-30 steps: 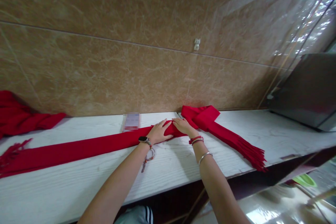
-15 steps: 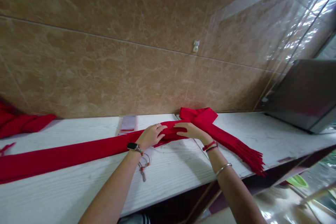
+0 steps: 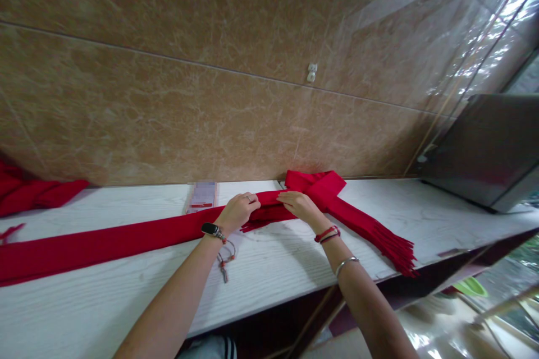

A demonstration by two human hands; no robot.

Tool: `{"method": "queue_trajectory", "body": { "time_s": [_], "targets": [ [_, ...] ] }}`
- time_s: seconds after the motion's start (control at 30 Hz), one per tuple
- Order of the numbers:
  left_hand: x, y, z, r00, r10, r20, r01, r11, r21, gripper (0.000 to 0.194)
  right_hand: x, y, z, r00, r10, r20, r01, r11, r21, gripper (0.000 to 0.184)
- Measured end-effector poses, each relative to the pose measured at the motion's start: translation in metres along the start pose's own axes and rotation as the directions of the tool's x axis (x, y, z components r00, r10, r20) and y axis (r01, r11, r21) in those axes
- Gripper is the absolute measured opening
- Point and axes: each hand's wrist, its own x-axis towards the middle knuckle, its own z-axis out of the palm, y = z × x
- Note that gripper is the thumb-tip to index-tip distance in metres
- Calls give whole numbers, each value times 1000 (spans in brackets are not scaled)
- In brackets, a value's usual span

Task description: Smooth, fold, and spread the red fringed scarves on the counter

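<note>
A long red scarf (image 3: 126, 241) lies flat along the white tabletop, running from the left edge to the middle. My left hand (image 3: 238, 213), with a ring and a dark wristband, has its fingers curled closed on the scarf's upper edge. Just to the right, my right hand (image 3: 298, 206) pinches the same cloth, fingers together. Between the two hands the fabric is folded and bunched, with some fringe hanging below. Beyond my right hand, a crossed length of red fabric ends in a fringe (image 3: 400, 252) near the table's front edge.
Behind the scarf, a small flat packet (image 3: 202, 196) rests on the white table (image 3: 273, 269) near the brown tiled wall (image 3: 189, 118). More red cloth (image 3: 37, 193) is heaped at the far left. A dark grey box-shaped appliance (image 3: 480, 146) stands at the right end.
My left hand's fingers have curled in on the scarf, and my right hand's spread fingers have drawn together on the cloth. The whole view has shifted slightly.
</note>
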Motion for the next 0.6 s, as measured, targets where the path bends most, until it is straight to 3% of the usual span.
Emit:
{"method": "queue_trajectory", "body": {
  "time_s": [0.13,0.3,0.6],
  "targets": [
    [0,-4,2,999,0,-54,2,1000,23,21,3,-9,4,997,-30,-70,24,996,-89,28],
    [-1,0,5,997,34,62,-28,995,-93,20,-3,-5,7,996,-12,88,14,1000,-23,28],
    [0,7,-4,997,17,78,-6,992,-129,9,-31,5,-5,993,66,98,-67,998,6,27]
  ]
}}
